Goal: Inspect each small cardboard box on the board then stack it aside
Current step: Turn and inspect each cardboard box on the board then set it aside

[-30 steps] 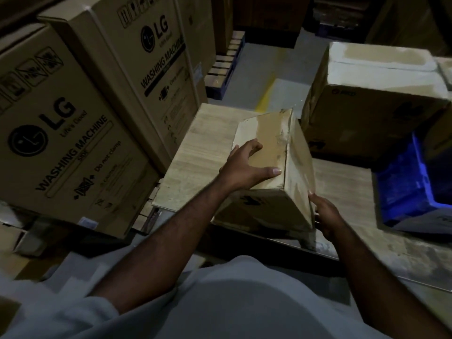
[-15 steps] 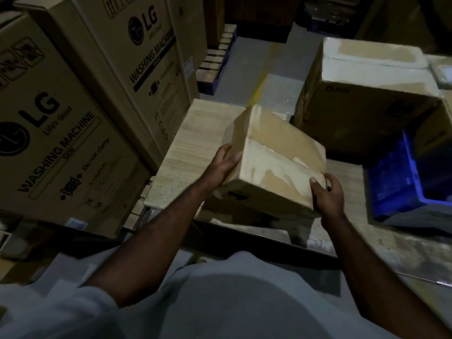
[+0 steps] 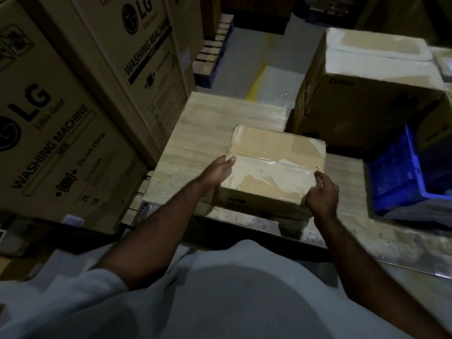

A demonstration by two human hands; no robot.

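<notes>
1. The small cardboard box (image 3: 274, 167) is between my hands, taped top up, over the near part of the board (image 3: 208, 123). I cannot tell whether it rests there or hangs just clear.
2. My left hand (image 3: 217, 171) grips its left side, thumb on top. My right hand (image 3: 322, 192) curls round the near right corner.
3. I judge this box mid-inspection, not yet stacked aside.
4. Beyond my right hand stand a large carton (image 3: 367, 94) and a blue crate (image 3: 401, 177). Left of my left hand are washing-machine cartons (image 3: 61, 143).
5. I see no other small box and no stack, so I cannot say how many are done.
</notes>
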